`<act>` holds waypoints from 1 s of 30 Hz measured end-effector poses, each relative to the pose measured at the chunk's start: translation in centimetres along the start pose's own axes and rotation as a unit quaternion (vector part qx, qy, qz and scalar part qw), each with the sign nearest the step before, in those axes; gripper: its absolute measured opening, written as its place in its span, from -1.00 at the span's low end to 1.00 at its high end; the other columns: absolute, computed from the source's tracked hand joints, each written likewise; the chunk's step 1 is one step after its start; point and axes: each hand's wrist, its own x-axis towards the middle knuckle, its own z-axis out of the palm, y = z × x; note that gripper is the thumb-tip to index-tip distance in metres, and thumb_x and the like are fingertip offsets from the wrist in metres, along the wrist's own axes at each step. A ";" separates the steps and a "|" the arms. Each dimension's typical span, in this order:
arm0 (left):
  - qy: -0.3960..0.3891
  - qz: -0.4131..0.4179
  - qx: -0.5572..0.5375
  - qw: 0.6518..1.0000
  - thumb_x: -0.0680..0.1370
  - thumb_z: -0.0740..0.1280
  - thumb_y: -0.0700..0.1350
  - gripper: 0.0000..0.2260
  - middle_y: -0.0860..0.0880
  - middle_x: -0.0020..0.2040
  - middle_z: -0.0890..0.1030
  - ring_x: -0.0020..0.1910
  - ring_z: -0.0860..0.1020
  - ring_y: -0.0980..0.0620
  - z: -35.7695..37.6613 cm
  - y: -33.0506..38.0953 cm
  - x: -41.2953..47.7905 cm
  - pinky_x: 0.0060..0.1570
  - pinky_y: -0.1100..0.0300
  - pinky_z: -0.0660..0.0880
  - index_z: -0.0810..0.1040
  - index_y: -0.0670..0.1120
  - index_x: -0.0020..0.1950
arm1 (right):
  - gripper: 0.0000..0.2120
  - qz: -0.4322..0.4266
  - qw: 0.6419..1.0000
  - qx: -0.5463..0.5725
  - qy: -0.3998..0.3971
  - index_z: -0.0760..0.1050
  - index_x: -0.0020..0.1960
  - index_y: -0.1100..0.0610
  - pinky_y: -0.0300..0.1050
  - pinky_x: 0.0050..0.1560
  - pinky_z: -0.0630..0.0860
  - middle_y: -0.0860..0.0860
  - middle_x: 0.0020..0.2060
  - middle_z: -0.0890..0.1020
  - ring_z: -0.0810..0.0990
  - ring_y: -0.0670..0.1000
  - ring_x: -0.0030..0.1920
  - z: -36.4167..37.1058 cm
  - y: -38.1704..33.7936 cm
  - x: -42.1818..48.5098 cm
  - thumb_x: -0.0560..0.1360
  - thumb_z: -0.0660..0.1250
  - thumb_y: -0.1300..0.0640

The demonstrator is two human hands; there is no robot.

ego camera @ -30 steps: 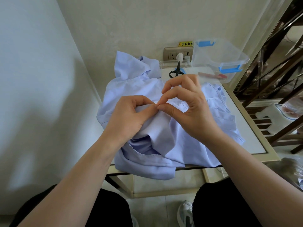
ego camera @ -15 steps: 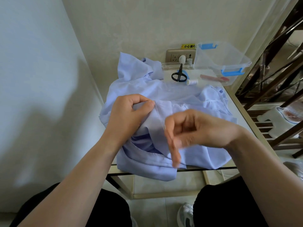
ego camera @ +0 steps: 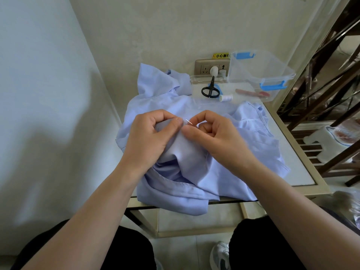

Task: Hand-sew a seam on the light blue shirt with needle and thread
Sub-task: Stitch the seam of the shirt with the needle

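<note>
The right hand (ego camera: 214, 133) is held curled, thumb and forefinger pinched on a thin silver sewing needle (ego camera: 189, 122). The left hand (ego camera: 150, 135) is closed on a raised fold of the crumpled light blue cotton shirt (ego camera: 187, 172), the cloth pinched between thumb and forefinger. The shirt is spread over the pale stone-topped counter (ego camera: 300, 172), its near edge hung over the front. The needle is seen in the small gap between the two hands, its long axis slanted from far left to near right, so that its free end is pointed at the fold held by the left hand. That fold lies just left of the needle, and a short leftward push by the right hand is judged to be what the next stitch calls for. The thread on the needle cannot be made out. At the far side, black-handled scissors (ego camera: 210, 90) and a white spool of thread (ego camera: 226, 97) are laid beside a clear plastic box with blue clips (ego camera: 261, 75).
</note>
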 end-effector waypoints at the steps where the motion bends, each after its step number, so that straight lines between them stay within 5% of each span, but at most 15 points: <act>1: -0.003 0.000 -0.005 1.000 0.55 0.40 -0.13 -0.86 0.07 -0.25 0.69 -0.20 0.62 0.15 0.0 0.0 0.0 -0.08 0.19 0.55 0.66 0.00 -0.20 | -0.86 -0.008 1.000 -0.015 0.015 0.53 -0.16 0.15 -0.33 -0.44 0.16 -0.14 -0.55 0.27 0.19 -0.13 -0.50 0.2 0.1 0.0 0.50 0.44 0.12; 5: -0.005 0.000 -0.005 1.000 0.55 0.40 -0.11 -0.88 0.09 -0.28 0.67 -0.23 0.60 0.16 -0.1 -0.1 0.0 -0.11 0.22 0.53 0.66 -0.03 -0.18 | -0.86 -0.031 0.998 -0.034 0.033 0.54 -0.21 0.18 -0.38 -0.44 0.16 -0.16 -0.56 0.23 0.18 -0.15 -0.52 -0.1 0.2 0.2 0.51 0.42 0.20; 10: 0.003 -0.008 -0.004 1.000 0.55 0.40 -0.13 -0.89 0.11 -0.25 0.68 -0.20 0.60 0.21 -0.3 -0.3 0.3 -0.09 0.28 0.49 0.67 -0.04 -0.17 | -0.87 -0.069 0.992 -0.032 -0.097 0.56 -0.22 0.12 -0.28 -0.35 0.19 0.11 -0.46 0.26 0.19 -0.04 -0.43 -0.8 -0.4 -0.4 0.49 0.45 0.20; 17: 0.012 -0.008 -0.020 1.000 0.55 0.40 -0.13 -0.88 0.13 -0.26 0.68 -0.19 0.61 0.23 -0.5 -0.2 0.2 -0.10 0.35 0.48 0.66 -0.01 -0.18 | -0.88 -0.083 0.983 -0.043 -0.161 0.58 -0.23 0.13 -0.24 -0.34 0.17 -0.06 -0.49 0.28 0.17 -0.04 -0.42 -1.6 -0.1 -0.6 0.47 0.47 0.19; 24: -0.009 -0.004 -0.041 0.999 0.56 0.39 -0.14 -0.88 0.09 -0.22 0.70 -0.15 0.63 0.16 -0.8 -0.1 0.3 -0.05 0.24 0.49 0.67 -0.01 -0.16 | -0.88 -0.052 0.994 0.066 -0.067 0.49 0.05 0.17 -0.30 -0.40 0.23 -0.04 -0.43 0.31 0.22 -0.09 -0.43 -2.3 0.1 0.5 0.54 0.24 0.27; 30: -0.041 0.012 -0.048 0.998 0.55 0.40 -0.15 -0.89 0.06 -0.20 0.70 -0.14 0.63 0.13 -1.1 0.0 0.2 -0.03 0.22 0.52 0.67 -0.03 -0.16 | -0.97 -0.035 0.996 0.086 0.004 0.47 -0.02 0.17 -0.26 -0.43 0.35 0.03 -0.25 0.72 0.42 -0.06 -0.51 -2.8 -0.2 1.3 0.59 0.27 0.27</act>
